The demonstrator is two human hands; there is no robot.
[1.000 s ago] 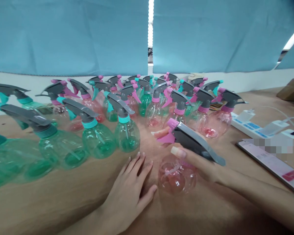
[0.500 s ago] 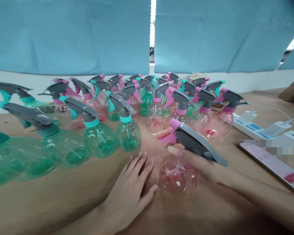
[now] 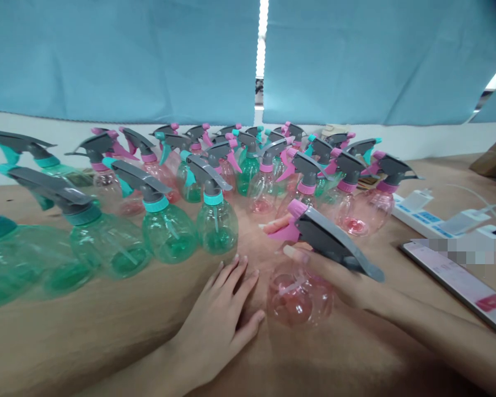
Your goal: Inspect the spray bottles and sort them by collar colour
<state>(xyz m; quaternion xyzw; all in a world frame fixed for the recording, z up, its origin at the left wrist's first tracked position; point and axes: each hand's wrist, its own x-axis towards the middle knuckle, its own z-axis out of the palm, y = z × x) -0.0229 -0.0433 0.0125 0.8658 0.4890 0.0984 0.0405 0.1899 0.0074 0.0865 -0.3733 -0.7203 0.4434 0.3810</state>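
My right hand (image 3: 314, 262) is closed around the neck of a pink spray bottle (image 3: 291, 300), just below its grey head. One finger reaches past the pink trigger; part of the neck is hidden behind the hand. The clear pink body stands on the brown table (image 3: 240, 358). Left of it, my left hand (image 3: 221, 306) lies flat on the table, fingers spread, holding nothing. Beyond its fingertips stands a green spray bottle (image 3: 218, 226) with a turquoise collar. Another green spray bottle (image 3: 169, 234) is just left of that one.
Several more pink and green spray bottles crowd the back and left, among them a pink one (image 3: 374, 204). At right lie a white power strip (image 3: 421, 218) with plugged chargers and a phone (image 3: 458, 281). A blue curtain (image 3: 128, 60) hangs behind; a brown box (image 3: 494, 160) sits far right.
Both hands and the held spray bottle keep nearly the same place. The view has shifted and tilted very slightly.
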